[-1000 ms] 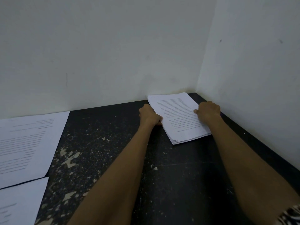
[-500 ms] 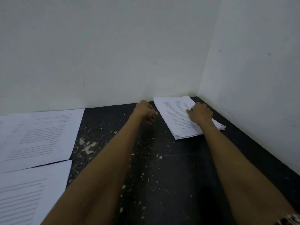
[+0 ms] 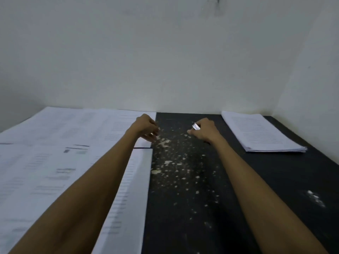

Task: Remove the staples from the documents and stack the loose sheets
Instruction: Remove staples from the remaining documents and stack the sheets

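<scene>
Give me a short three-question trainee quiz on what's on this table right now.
1. True or false: the stack of loose sheets lies to the right of the right hand.
2. What does the right hand's grip hold? A) a paper sheet B) a small shiny metal object C) nothing
3. Fill in: the left hand is at the edge of the spread printed ____.
Key: 1 true; 2 B; 3 documents.

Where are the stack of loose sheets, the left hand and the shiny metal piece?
stack of loose sheets [image 3: 260,132]: head view, top page.
left hand [image 3: 145,127]: head view, back of hand.
shiny metal piece [image 3: 196,126]: head view, its bright face.
</scene>
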